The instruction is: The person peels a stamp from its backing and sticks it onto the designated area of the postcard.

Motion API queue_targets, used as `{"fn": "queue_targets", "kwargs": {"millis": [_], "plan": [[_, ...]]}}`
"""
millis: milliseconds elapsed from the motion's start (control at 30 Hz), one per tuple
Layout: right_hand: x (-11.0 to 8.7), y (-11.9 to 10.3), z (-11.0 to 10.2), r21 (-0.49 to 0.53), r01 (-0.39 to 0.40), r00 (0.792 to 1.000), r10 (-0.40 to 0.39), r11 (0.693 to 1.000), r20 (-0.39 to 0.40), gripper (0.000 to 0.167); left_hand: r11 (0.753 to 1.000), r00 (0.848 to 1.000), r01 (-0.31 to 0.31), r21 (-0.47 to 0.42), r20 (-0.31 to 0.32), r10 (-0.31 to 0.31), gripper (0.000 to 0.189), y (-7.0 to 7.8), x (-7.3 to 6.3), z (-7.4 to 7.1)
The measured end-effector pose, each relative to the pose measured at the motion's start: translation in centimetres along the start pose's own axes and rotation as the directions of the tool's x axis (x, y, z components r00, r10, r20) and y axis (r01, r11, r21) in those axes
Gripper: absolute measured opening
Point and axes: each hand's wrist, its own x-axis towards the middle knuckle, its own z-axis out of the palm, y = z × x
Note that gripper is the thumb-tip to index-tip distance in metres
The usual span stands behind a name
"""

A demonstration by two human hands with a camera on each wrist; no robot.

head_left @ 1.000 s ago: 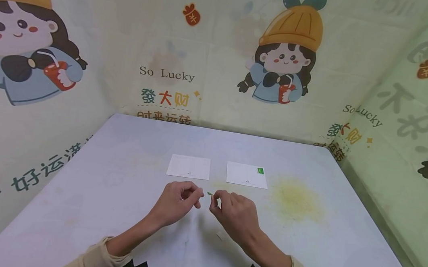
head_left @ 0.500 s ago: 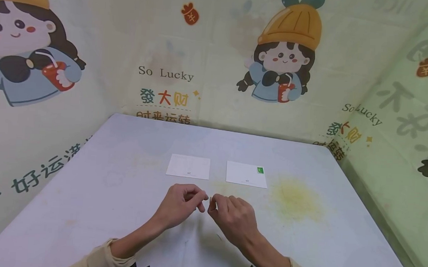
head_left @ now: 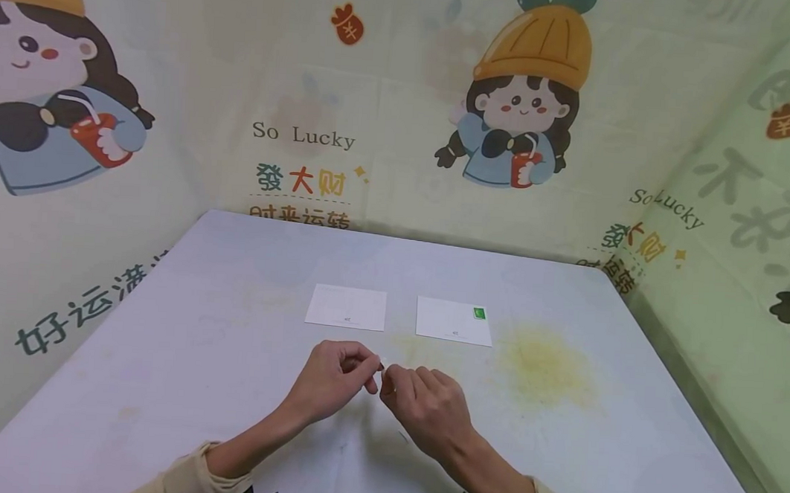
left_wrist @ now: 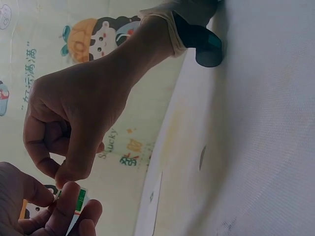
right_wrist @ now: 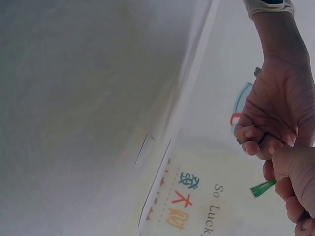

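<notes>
My left hand (head_left: 334, 377) and right hand (head_left: 430, 408) meet at the fingertips above the near middle of the table. A small green stamp sits between them; in the head view the fingers mostly hide it. The left wrist view has the green stamp (left_wrist: 80, 200) showing behind the left fingers (left_wrist: 61, 211), while the right thumb and forefinger pinch at its edge. From the right wrist, the green stamp (right_wrist: 262, 189) juts out beyond the fingers. Farther back lie two white cards, a plain left card (head_left: 346, 308) and a right card (head_left: 447, 322) with a green stamp in its upper right corner.
The white table (head_left: 160, 383) carries a yellow stain (head_left: 549, 366) right of the cards. A tiny thin scrap (head_left: 404, 436) lies near the right forearm. Printed cloth (head_left: 401, 128) stands along the table's back and sides.
The green stamp stuck out of the right fingers a second ago; now both hands' fingertips have come together on it. The right hand has shifted slightly down and left.
</notes>
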Motion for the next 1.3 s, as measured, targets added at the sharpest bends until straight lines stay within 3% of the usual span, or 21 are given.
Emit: {"fn": "queue_targets", "kwargs": {"millis": [400,533,600,700,800,867,1300], "plan": [[0.03,-0.34,-0.11,0.052,-0.007,0.999,0.006,0.999,0.032,0.028,0.999,1.0,-0.027,-0.02,-0.006,0.027,0.019,-0.2,-0.07,0.04],[0.11,-0.41,-0.16,0.1,-0.047,0.999,0.045,0.994,0.028,0.028,0.999,0.999,-0.045,-0.025,0.001,0.045,0.02,-0.4,-0.07,0.0],[0.13,-0.41,-0.24,0.153,-0.102,0.995,0.097,0.983,0.035,0.023,0.998,0.998,-0.056,-0.024,0.008,0.057,0.019,-0.51,-0.08,-0.03],[0.13,-0.35,-0.48,0.265,-0.208,0.978,0.197,0.942,0.069,0.008,0.998,0.998,-0.06,-0.024,0.024,0.061,0.019,-0.63,-0.13,-0.12],[0.0,-0.32,-0.76,0.351,-0.296,0.955,0.272,0.888,0.119,0.018,0.998,0.998,-0.053,-0.018,0.038,0.054,0.019,-0.67,-0.18,-0.21],[-0.09,-0.31,-0.88,0.373,-0.325,0.946,0.294,0.869,0.139,0.025,0.999,0.998,-0.049,-0.016,0.046,0.05,0.019,-0.65,-0.22,-0.25],[-0.3,-0.47,-0.92,0.345,-0.349,0.936,0.31,0.871,0.164,0.024,0.999,0.997,-0.011,-0.037,0.071,0.014,0.016,-0.44,-0.35,-0.35]]}}
